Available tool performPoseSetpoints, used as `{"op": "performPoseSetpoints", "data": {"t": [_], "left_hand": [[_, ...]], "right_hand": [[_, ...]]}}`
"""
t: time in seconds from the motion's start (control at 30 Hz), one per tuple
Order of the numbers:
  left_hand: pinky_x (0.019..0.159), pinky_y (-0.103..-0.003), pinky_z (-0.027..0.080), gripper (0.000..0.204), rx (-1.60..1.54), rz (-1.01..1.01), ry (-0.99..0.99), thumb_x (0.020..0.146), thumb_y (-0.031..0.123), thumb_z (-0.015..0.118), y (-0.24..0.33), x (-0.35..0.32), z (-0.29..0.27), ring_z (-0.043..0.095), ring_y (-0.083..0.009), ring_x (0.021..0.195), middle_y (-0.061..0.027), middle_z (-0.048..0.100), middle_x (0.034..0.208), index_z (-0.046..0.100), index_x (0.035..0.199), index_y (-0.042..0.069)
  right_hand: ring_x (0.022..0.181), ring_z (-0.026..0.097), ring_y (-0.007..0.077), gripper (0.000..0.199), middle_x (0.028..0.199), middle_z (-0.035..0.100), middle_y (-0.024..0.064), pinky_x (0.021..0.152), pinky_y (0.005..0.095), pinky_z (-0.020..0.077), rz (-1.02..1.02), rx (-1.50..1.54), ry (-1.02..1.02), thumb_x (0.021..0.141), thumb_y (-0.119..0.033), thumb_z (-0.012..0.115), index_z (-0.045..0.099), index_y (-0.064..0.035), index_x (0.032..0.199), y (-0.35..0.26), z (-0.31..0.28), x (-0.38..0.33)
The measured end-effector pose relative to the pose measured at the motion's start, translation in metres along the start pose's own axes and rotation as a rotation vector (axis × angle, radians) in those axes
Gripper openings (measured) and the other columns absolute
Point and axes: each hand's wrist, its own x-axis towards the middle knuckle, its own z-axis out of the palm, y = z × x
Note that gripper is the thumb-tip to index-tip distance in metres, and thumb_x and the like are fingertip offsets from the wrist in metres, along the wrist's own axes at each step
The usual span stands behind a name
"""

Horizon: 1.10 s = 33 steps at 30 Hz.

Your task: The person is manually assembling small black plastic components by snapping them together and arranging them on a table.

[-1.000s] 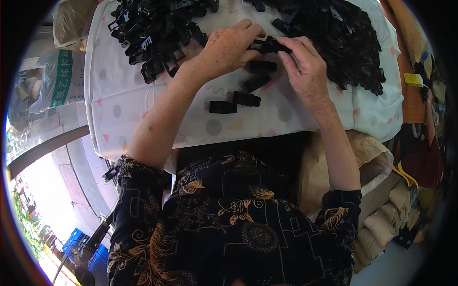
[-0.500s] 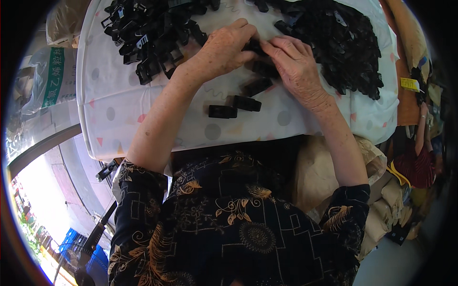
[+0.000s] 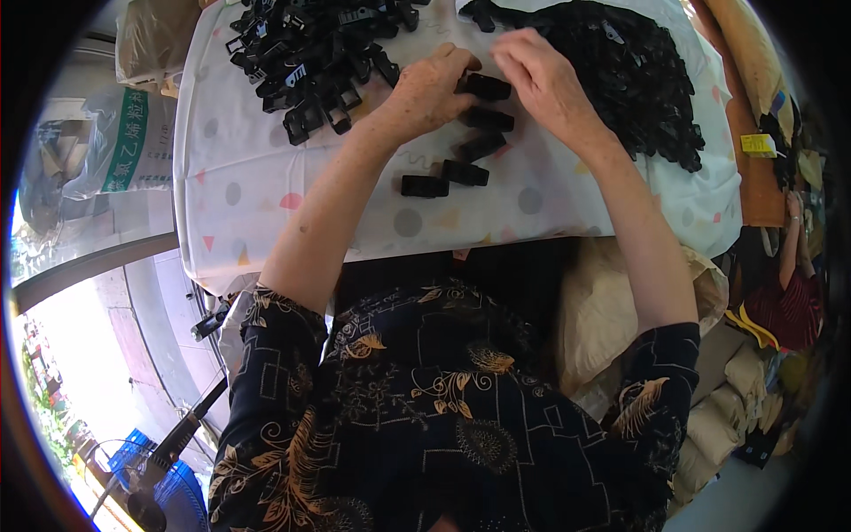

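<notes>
- Head view, left hand (image 3: 425, 89): fingers curled on a small black block (image 3: 486, 86) at the top of a short row; block resting on the bench (image 3: 266, 177), cloth white with coloured dots.
- Right hand (image 3: 545, 80): lifted off the row since half a second ago, fingers pinched together at the tips; held piece, if any, too small to tell.
- Row of finished blocks (image 3: 456, 146): five, two nearest unchanged; suggests one more piece just set down.
- Loose black clips (image 3: 310, 49): heaped upper left.
- Black pile (image 3: 634, 80): upper right, just beside right hand.
- Printed sack (image 3: 124, 133): left of bench.
</notes>
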Motion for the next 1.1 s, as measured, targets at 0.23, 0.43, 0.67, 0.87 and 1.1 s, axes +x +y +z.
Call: {"op": "performPoseSetpoints", "data": {"t": [0.23,0.43,0.67,0.87,1.1], "left_hand": [[0.081,-0.041,0.054,0.023,-0.342,-0.100,0.166,0.086,0.004,0.063,0.005,-0.027,0.000,0.068,-0.0326,0.090,-0.0161,0.063,0.104,0.056,0.108,0.002],[0.072,-0.041,0.054,0.014,-0.269,-0.130,0.268,0.085,0.003,0.062,0.008,-0.031,0.000,0.066,-0.0338,0.083,-0.0141,0.062,0.093,0.058,0.099,0.004],[0.073,-0.041,0.052,0.016,-0.122,-0.050,0.266,0.082,0.004,0.064,0.012,-0.034,-0.007,0.064,-0.0306,0.089,-0.0088,0.061,0.100,0.062,0.097,0.009],[0.095,-0.043,0.039,0.034,0.617,0.232,0.185,0.079,-0.001,0.062,-0.029,-0.035,-0.063,0.055,-0.0220,0.114,-0.0015,0.060,0.117,0.065,0.109,0.015],[0.096,-0.041,0.040,0.025,0.632,0.344,0.084,0.080,-0.002,0.064,-0.036,-0.017,-0.063,0.058,-0.0209,0.109,-0.0011,0.063,0.103,0.064,0.101,0.013]], "right_hand": [[0.106,0.056,0.0421,0.025,0.114,0.058,0.0195,0.090,0.0461,0.0471,-0.098,-0.006,0.242,0.093,-0.008,0.057,0.061,-0.0023,0.117,-0.004,0.046,0.047],[0.105,0.055,0.0435,0.048,0.122,0.053,0.0228,0.090,0.0462,0.0482,-0.396,0.226,0.407,0.085,-0.008,0.062,0.053,-0.0033,0.131,-0.002,0.061,0.052],[0.120,0.056,0.0370,0.051,0.137,0.052,0.0145,0.100,0.0433,0.0490,-0.045,-0.160,0.114,0.090,0.001,0.055,0.053,-0.0153,0.138,0.006,0.060,0.037],[0.115,0.059,0.0366,0.050,0.132,0.054,0.0169,0.100,0.0433,0.0481,-0.055,0.000,0.277,0.084,0.004,0.064,0.055,-0.0091,0.132,-0.032,0.061,0.018],[0.100,0.061,0.0262,0.031,0.110,0.064,0.0044,0.084,0.0376,0.0466,0.004,-0.311,0.168,0.087,-0.001,0.065,0.065,-0.0093,0.116,0.002,-0.030,-0.039]]}}
